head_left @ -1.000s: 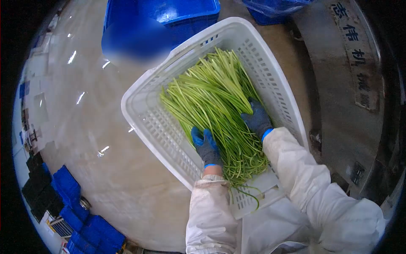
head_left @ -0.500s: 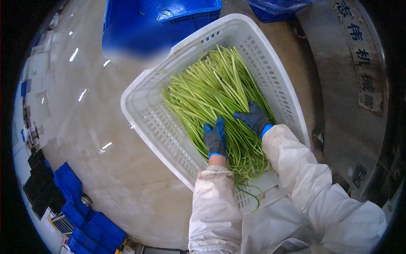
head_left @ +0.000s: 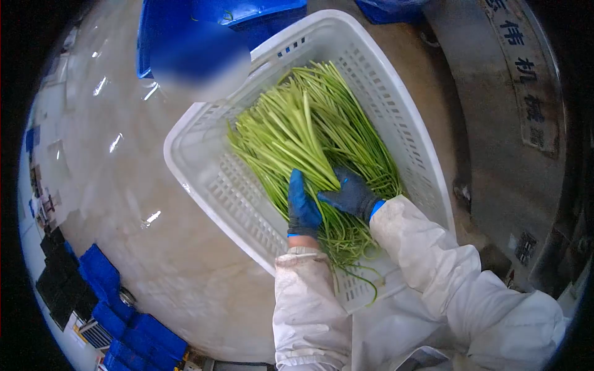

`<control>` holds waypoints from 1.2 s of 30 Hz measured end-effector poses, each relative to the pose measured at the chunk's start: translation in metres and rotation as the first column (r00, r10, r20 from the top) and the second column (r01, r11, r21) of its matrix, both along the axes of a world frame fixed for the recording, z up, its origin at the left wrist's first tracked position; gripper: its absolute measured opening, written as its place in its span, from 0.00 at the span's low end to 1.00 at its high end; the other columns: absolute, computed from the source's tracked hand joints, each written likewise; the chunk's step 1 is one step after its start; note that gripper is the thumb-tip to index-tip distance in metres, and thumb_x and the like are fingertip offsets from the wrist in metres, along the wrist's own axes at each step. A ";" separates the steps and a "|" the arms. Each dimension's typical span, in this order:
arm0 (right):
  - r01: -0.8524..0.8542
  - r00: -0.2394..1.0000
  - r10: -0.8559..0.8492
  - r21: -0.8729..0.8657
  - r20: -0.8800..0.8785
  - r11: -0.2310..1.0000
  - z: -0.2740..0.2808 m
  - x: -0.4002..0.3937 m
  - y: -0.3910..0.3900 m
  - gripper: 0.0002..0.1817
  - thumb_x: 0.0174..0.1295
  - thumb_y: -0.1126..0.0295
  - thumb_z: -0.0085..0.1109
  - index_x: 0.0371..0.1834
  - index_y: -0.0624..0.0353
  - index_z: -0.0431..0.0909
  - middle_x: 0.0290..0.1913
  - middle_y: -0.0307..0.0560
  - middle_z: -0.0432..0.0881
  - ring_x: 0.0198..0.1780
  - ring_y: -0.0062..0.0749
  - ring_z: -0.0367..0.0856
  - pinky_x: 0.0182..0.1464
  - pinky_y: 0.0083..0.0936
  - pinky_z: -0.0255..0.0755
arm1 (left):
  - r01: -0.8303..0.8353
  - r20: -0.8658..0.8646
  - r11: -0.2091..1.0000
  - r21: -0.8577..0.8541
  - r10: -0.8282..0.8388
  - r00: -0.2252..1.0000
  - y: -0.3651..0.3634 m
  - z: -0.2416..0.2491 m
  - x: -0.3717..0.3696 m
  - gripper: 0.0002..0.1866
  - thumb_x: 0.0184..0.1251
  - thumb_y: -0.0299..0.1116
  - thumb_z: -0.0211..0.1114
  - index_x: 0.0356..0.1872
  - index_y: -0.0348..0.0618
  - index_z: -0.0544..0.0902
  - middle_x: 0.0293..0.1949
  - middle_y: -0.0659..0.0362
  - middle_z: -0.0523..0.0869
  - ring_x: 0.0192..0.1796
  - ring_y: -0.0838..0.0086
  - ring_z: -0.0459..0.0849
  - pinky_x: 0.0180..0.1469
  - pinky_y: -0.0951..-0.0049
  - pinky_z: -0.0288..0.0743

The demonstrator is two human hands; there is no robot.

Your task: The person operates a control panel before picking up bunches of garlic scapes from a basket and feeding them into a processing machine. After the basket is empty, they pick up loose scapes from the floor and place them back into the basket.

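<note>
Long green stalks [head_left: 365,139] lie heaped in a white slotted basket [head_left: 411,105], their thin curly ends toward my body. My left hand [head_left: 303,207], in a grey and blue glove, is wrapped round the near left side of a bundle of the stalks. From the right, my right hand [head_left: 349,193], gloved the same way, closes on that bundle, its thumb pointing left. The bundle is raised a little above the rest of the heap. Some fingers of both hands are hidden by stalks.
Beyond the basket stands a blue bin [head_left: 266,18] with bits of green in it. A large metal machine [head_left: 489,123] with lettering is at the right. Blue crates [head_left: 148,337] and black crates [head_left: 65,278] are stacked at the lower left on the wet floor [head_left: 136,247].
Both hands have closed in around a bundle and lifted it slightly. My right hand has moved left, nearer my left hand. The view has shifted a little.
</note>
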State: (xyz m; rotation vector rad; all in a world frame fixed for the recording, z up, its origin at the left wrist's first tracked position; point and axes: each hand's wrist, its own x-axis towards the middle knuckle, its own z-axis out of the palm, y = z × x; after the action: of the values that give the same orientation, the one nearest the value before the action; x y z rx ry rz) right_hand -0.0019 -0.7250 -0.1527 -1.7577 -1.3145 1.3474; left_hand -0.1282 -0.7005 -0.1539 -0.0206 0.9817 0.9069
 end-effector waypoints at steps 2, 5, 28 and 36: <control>-0.092 0.996 0.084 -0.237 -0.043 0.967 0.012 0.001 -0.002 0.35 0.45 0.56 0.68 0.55 0.62 0.69 0.47 0.58 0.78 0.50 0.51 0.76 0.55 0.38 0.68 | -0.030 0.216 0.997 -0.070 0.044 0.975 -0.005 0.009 -0.012 0.24 0.70 0.43 0.50 0.61 0.37 0.67 0.58 0.53 0.73 0.58 0.67 0.73 0.61 0.66 0.66; -0.077 0.988 0.048 -0.198 -0.147 0.977 0.026 0.005 0.001 0.34 0.45 0.55 0.69 0.54 0.63 0.70 0.46 0.59 0.78 0.48 0.50 0.77 0.52 0.37 0.70 | 0.012 0.088 0.999 -0.041 -0.008 0.996 -0.019 0.008 -0.019 0.26 0.70 0.45 0.50 0.62 0.37 0.65 0.58 0.52 0.73 0.58 0.64 0.74 0.62 0.64 0.66; -0.294 0.955 0.287 0.334 0.073 0.896 0.348 0.012 -0.048 0.41 0.54 0.51 0.58 0.68 0.59 0.55 0.49 0.60 0.72 0.46 0.51 0.74 0.43 0.42 0.72 | -0.095 0.044 0.873 0.478 0.084 0.995 -0.079 0.309 0.010 0.27 0.71 0.51 0.39 0.67 0.52 0.59 0.66 0.53 0.64 0.68 0.56 0.60 0.69 0.45 0.50; -0.289 0.956 0.218 0.514 0.195 0.808 0.525 0.029 -0.049 0.38 0.53 0.56 0.59 0.66 0.59 0.59 0.45 0.60 0.74 0.38 0.51 0.78 0.37 0.39 0.74 | -0.165 0.159 0.862 0.480 0.099 0.982 -0.071 0.488 0.033 0.24 0.72 0.46 0.41 0.65 0.50 0.62 0.60 0.54 0.73 0.65 0.56 0.66 0.66 0.44 0.55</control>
State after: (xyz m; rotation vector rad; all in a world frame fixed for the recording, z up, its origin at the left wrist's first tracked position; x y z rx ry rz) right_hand 0.0271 -0.7743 0.3721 -1.3207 -1.8410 0.8675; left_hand -0.0952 -0.7717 0.3344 0.2869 0.6097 1.2491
